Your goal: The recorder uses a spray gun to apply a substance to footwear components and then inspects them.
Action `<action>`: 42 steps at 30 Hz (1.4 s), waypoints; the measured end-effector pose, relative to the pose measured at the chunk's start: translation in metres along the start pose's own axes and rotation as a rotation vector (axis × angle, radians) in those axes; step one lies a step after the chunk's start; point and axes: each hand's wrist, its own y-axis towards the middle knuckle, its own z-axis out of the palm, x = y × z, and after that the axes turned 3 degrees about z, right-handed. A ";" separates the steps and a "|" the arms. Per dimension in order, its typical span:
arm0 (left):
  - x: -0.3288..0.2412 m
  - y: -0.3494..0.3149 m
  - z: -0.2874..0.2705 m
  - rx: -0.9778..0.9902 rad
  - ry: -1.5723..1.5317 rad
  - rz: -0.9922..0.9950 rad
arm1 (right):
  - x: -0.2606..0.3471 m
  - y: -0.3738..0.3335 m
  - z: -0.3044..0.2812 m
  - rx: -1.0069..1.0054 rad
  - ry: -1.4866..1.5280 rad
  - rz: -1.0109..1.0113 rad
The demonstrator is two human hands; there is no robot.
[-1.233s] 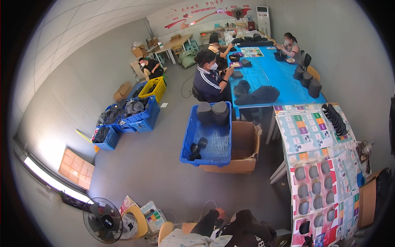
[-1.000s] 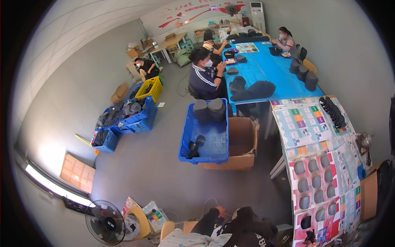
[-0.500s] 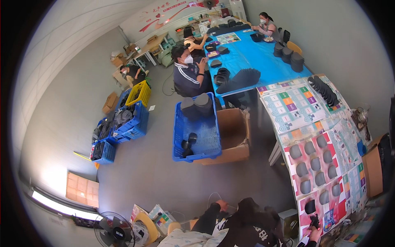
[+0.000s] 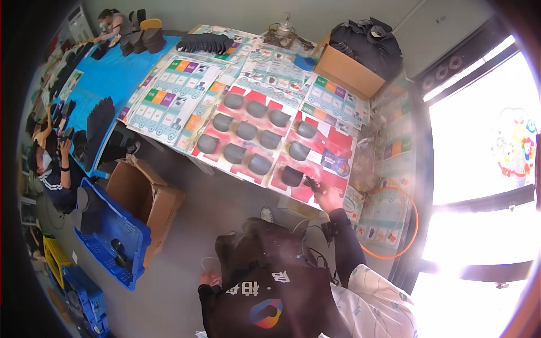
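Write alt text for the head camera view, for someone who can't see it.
The right hand grips a small dark tool at the edge of a table covered with colourful printed sheets and rows of grey moulded pieces. The left hand hangs low, apparently empty.

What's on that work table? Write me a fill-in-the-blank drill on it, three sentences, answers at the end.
1. The grey moulded pieces lie in rows on ___ printed sheets.
2. The right hand reaches a small dark object at the near edge of the ___.
3. The open cardboard box on the floor stands beside a ___ crate.

Missing words: red; table; blue.
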 end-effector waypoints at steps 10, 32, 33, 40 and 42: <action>-0.011 0.001 -0.001 0.043 -0.124 0.051 | 0.004 0.029 0.009 0.062 0.045 -0.089; -0.006 -0.015 0.021 -0.028 -0.109 -0.006 | -0.010 0.014 0.013 0.044 0.112 0.002; -0.009 -0.015 0.023 -0.073 -0.119 -0.031 | -0.009 0.014 0.013 0.033 0.098 0.011; -0.010 -0.017 0.024 -0.041 -0.271 -0.027 | -0.020 0.016 0.011 0.018 -0.029 0.105; -0.009 -0.015 0.029 -0.076 -0.223 -0.043 | -0.022 0.013 0.012 0.016 0.018 0.060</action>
